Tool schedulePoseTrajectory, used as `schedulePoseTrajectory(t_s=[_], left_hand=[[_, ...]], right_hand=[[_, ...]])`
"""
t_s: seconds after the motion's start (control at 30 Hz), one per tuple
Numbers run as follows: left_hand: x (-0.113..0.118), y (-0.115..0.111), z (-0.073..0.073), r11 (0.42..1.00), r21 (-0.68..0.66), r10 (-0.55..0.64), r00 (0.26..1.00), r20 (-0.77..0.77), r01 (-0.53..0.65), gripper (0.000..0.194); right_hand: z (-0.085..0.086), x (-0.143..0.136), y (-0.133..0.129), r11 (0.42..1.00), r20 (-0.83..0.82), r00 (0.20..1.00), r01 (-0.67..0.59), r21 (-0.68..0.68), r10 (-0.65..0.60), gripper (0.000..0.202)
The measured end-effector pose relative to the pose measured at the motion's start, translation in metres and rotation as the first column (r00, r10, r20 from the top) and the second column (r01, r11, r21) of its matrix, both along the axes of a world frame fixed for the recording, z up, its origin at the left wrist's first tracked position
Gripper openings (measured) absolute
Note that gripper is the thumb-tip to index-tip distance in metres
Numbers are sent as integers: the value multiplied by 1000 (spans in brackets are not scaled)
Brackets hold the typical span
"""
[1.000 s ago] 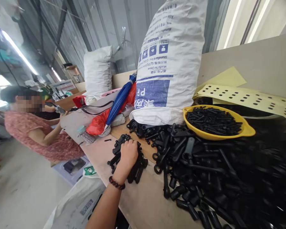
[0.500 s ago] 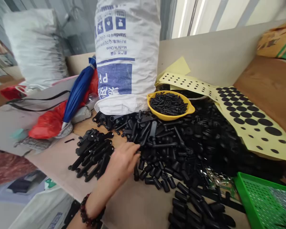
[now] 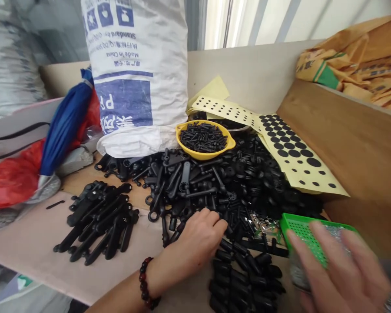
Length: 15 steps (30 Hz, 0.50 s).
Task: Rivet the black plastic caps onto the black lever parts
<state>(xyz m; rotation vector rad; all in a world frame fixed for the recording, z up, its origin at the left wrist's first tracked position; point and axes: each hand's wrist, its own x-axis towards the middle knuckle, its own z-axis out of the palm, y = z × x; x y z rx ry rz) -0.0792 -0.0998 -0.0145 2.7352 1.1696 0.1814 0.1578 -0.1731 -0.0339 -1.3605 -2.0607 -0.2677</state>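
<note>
My left hand (image 3: 200,237), with a dark bead bracelet on its wrist, rests over the front of the heap of black plastic parts (image 3: 182,182). Its fingers are curled down, and what they may hold is hidden. At the right, my right hand (image 3: 337,265) is spread and slightly blurred over the front of a green perforated tray (image 3: 285,226). Black handle-like pieces (image 3: 97,221) lie in a group at the left. Short black cylinders (image 3: 237,278) are grouped between the hands. Small shiny metal pieces (image 3: 260,224) lie beside the tray.
A yellow bowl (image 3: 203,154) of small black pieces stands behind the heap, before a large white sack (image 3: 140,65). Yellow sheets with black dots (image 3: 299,169) lie at the right, near a wooden board (image 3: 352,143). A blue umbrella (image 3: 65,121) leans at the left.
The view has turned right. My left hand has shifted right along the front of the heap, away from the handle-like pieces. My right hand has come into view over the green tray.
</note>
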Motion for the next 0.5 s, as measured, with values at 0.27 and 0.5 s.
schedulePoseTrajectory(t_s=[0.27, 0.5], left_hand=[[20, 11, -2, 990, 37, -130, 990, -60, 132, 14], [23, 14, -3, 991, 20, -132, 990, -38, 133, 11]], right_hand=[[-13, 2, 28, 999, 316, 949, 11, -41, 2, 48], [-21, 5, 32, 942, 502, 842, 305, -139, -198, 33]])
